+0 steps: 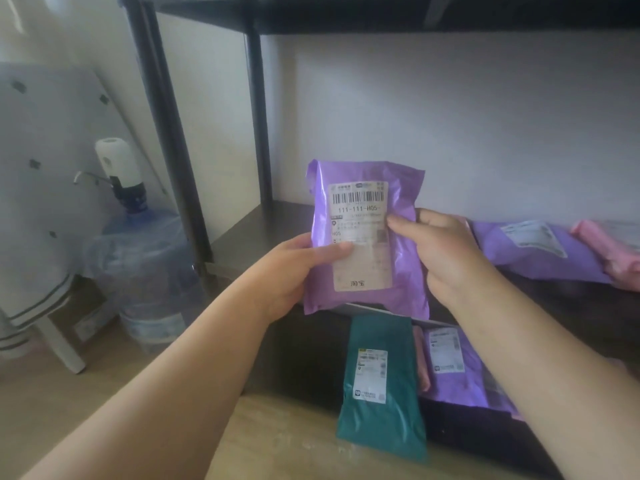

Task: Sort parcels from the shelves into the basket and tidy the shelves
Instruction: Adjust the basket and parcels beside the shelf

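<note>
Now | left hand (291,271), right hand (440,251) both pinch purple parcel (405,271) | teal parcel (381,386) below | water jug (149,265) far left

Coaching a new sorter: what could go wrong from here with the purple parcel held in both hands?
The glossy purple plastic mailer parcel is pinched only at its side edges by the left hand and right hand; the slick film could slip. Below, the teal plastic mailer parcel seems to jut past the front edge of the dark lower shelf, so a lowered arm might knock it to the floor.
</note>
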A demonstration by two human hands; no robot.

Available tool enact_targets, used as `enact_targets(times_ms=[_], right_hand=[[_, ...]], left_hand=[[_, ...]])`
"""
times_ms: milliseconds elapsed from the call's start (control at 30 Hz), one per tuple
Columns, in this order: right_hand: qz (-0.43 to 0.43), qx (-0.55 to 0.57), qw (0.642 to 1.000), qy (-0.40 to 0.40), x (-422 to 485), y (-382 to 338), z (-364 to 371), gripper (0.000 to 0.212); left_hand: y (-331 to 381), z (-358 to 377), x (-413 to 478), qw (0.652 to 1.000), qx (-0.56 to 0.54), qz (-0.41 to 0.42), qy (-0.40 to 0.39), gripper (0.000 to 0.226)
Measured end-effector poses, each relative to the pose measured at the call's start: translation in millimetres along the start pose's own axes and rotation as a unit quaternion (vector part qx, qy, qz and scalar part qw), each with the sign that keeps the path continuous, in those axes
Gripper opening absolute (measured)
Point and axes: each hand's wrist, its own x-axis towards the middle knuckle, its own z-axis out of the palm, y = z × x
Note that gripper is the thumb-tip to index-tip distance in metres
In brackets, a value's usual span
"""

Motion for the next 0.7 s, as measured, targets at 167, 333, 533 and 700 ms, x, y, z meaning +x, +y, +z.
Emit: enact_targets(times_ms=[167,333,533,700], right_hand=[[0.023,0.067,0.997,-0.020,0,-3,4,0.013],[0.053,0.142,0.987,-0.049,-3,-8,8,0.011],[0.052,0.127,0.989,-0.047,-3,-3,10,0.021],[-0.005,-0.075,0.995,-0.063,-13,5,20,0.015]], left_hand=[[8,-6,-7,1.000,-0.004,0.015,0.010,0.043],[13,-13,-11,1.000,0.004,0.027,0.012,0.048],[9,-16,-9,0.999,0.001,0.037,0.025,0.040],[13,-18,0,0.992,-0.060,0.018,0.110,0.043]])
